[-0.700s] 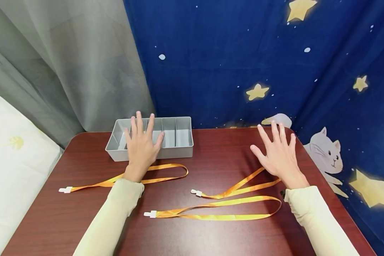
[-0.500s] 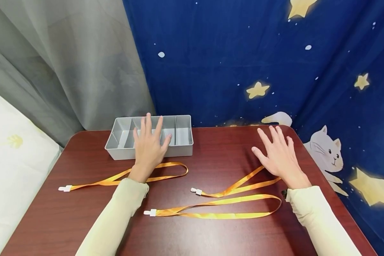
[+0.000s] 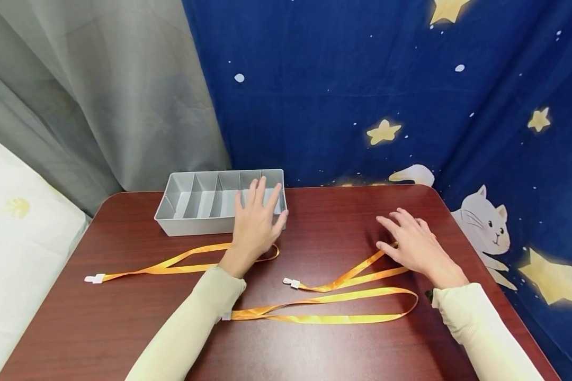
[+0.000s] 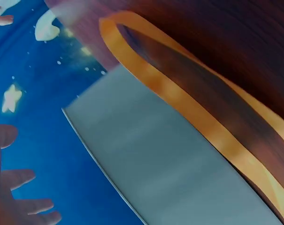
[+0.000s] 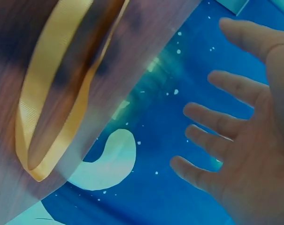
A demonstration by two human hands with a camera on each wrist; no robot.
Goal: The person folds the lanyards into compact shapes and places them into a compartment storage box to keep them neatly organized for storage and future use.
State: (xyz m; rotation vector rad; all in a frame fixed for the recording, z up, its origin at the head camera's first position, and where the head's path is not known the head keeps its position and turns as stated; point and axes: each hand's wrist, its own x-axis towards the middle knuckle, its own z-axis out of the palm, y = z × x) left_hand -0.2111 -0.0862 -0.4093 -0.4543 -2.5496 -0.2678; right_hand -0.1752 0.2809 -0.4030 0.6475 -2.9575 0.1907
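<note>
My left hand hovers with spread fingers in front of the right end of a grey plastic organizer box. Under its wrist lies the left orange lanyard, with a white clip at its left end. On the right, my right hand is over the loop end of another orange lanyard and hides part of it. In the right wrist view, that hand's fingers stand apart with nothing between them. A third orange lanyard lies nearest the front, its clip partly covered by my left sleeve.
The box has several upright dividers and stands at the back edge of the dark red wooden table. Behind hang a grey curtain and a blue star-patterned curtain. White fabric hangs at the left.
My left hand has moved right across the front of the box. My right hand has lowered toward the lanyard, its fingers now more bent. The lanyards and box stay in place.
</note>
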